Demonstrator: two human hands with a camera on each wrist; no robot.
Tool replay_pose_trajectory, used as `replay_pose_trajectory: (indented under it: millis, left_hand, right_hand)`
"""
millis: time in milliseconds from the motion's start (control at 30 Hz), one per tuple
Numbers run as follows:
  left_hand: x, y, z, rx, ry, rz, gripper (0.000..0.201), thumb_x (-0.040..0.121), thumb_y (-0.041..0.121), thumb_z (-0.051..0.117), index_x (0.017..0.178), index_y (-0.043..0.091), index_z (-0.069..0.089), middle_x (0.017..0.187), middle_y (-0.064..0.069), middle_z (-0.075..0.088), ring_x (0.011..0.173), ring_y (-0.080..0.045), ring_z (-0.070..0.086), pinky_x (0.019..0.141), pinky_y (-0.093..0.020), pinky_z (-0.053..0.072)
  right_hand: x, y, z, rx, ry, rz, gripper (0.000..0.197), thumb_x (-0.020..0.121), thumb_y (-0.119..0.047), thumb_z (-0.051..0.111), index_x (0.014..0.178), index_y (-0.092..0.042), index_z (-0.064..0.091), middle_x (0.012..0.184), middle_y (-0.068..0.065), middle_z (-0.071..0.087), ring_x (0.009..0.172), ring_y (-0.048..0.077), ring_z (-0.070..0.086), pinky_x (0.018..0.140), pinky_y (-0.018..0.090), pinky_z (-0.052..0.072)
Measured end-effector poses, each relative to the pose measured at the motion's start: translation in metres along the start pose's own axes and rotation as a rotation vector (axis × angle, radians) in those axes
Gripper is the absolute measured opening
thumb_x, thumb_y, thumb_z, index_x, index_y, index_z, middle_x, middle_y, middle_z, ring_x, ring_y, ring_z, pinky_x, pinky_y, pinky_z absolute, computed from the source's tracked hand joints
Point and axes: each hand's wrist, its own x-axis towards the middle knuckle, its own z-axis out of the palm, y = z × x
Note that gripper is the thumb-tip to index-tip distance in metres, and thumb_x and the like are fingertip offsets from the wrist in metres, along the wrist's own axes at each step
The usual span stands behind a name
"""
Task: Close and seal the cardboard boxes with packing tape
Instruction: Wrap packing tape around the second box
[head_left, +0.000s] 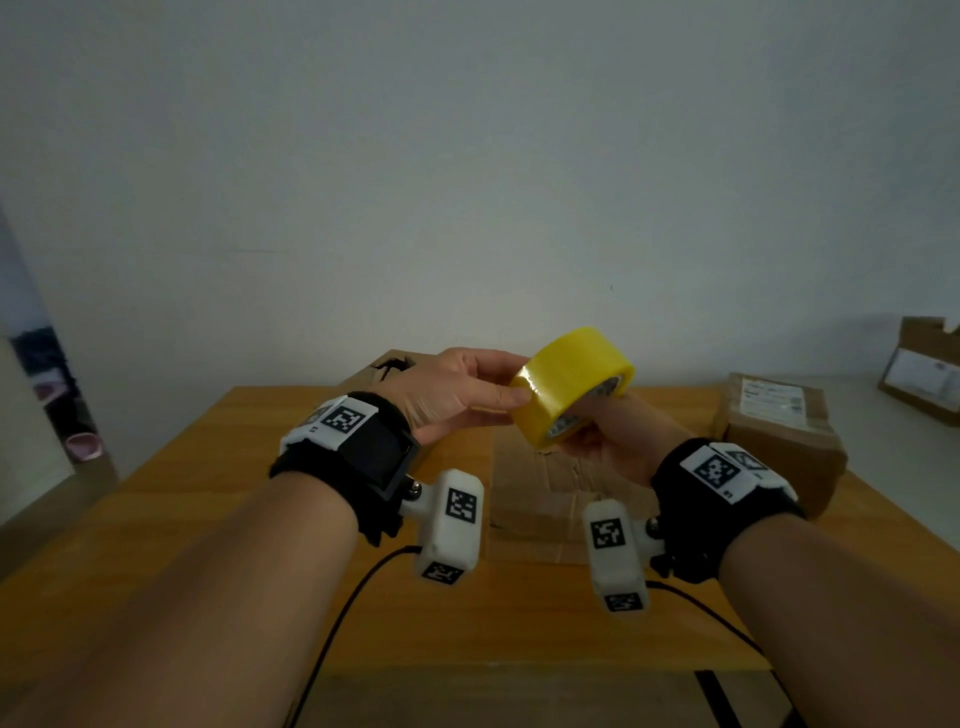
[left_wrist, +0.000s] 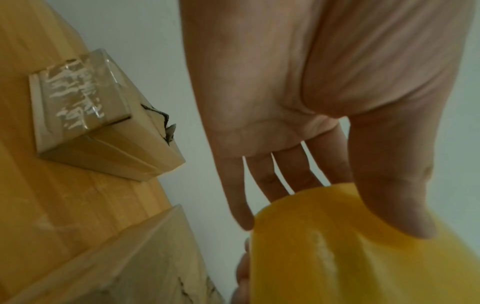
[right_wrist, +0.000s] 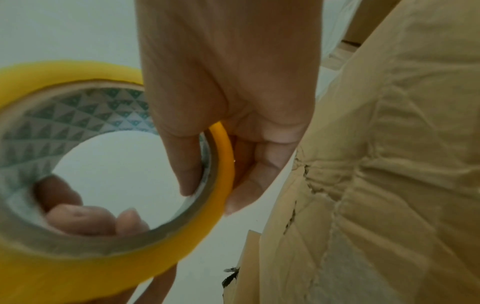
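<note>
A yellow packing tape roll (head_left: 574, 387) is held up in the air over the wooden table (head_left: 208, 545). My left hand (head_left: 506, 384) pinches its outer face from the left, thumb toward me and fingers on the far side. My right hand (head_left: 582, 439) grips the roll from below. In the right wrist view that hand (right_wrist: 215, 193) has its thumb inside the patterned core and fingers outside the tape roll (right_wrist: 78, 277). A creased cardboard box (head_left: 540, 499) lies on the table below both hands. No loose tape end shows.
A taped box (head_left: 395, 364) stands behind my left hand near the table's far edge. A labelled box (head_left: 779, 441) sits at the right of the table, and another box (head_left: 924, 369) rests on a white surface beyond. Cables trail from both wrists toward the front edge.
</note>
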Motion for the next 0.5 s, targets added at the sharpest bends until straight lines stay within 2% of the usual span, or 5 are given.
replay_pose_trajectory:
  millis: [100, 233, 300, 367, 500]
  left_hand:
    - [-0.0006, 0.0026, 0.0008, -0.034, -0.030, 0.003, 0.037, 0.069, 0.003, 0.067, 0.105, 0.010, 0.068, 0.100, -0.008, 0.071, 0.096, -0.021, 0.066, 0.090, -0.034, 0.054]
    - [-0.0015, 0.0027, 0.0007, -0.018, -0.026, 0.005, 0.037, 0.069, 0.007, 0.067, 0.105, 0.011, 0.067, 0.098, -0.006, 0.070, 0.094, -0.020, 0.066, 0.090, -0.036, 0.054]
    - [-0.0020, 0.0029, 0.0017, -0.019, -0.001, 0.003, 0.034, 0.068, 0.009, 0.067, 0.102, 0.011, 0.066, 0.094, -0.004, 0.070, 0.091, -0.019, 0.066, 0.088, -0.035, 0.055]
    - [-0.0026, 0.0023, 0.0027, -0.029, 0.026, 0.000, 0.034, 0.067, 0.009, 0.069, 0.100, 0.011, 0.065, 0.096, -0.004, 0.069, 0.094, -0.020, 0.066, 0.089, -0.035, 0.055]
    - [-0.0042, -0.0046, 0.0042, -0.036, 0.037, -0.058, 0.044, 0.070, 0.013, 0.070, 0.113, 0.017, 0.062, 0.109, -0.008, 0.069, 0.102, -0.024, 0.066, 0.090, -0.038, 0.054]
  right_hand:
    - [-0.0036, -0.0002, 0.0000, 0.036, -0.061, 0.018, 0.009, 0.090, -0.013, 0.059, 0.098, -0.015, 0.060, 0.090, 0.009, 0.066, 0.072, 0.020, 0.064, 0.051, 0.025, 0.055]
    - [-0.0048, -0.0008, -0.0031, 0.074, -0.109, 0.077, 0.012, 0.092, -0.016, 0.056, 0.102, -0.010, 0.059, 0.081, 0.009, 0.069, 0.057, 0.016, 0.069, 0.046, 0.024, 0.054]
    - [-0.0046, -0.0002, -0.0037, 0.105, -0.120, 0.091, 0.013, 0.093, -0.016, 0.055, 0.103, -0.009, 0.059, 0.077, 0.008, 0.071, 0.057, 0.016, 0.070, 0.045, 0.024, 0.055]
    - [-0.0046, -0.0006, -0.0025, 0.146, -0.122, 0.068, 0.015, 0.095, -0.016, 0.052, 0.107, -0.008, 0.059, 0.085, 0.010, 0.070, 0.059, 0.016, 0.070, 0.048, 0.025, 0.056]
    - [-0.0019, -0.0053, -0.0010, 0.125, -0.113, -0.022, 0.032, 0.100, -0.019, 0.047, 0.126, -0.003, 0.057, 0.113, 0.018, 0.065, 0.072, 0.016, 0.070, 0.058, 0.027, 0.058]
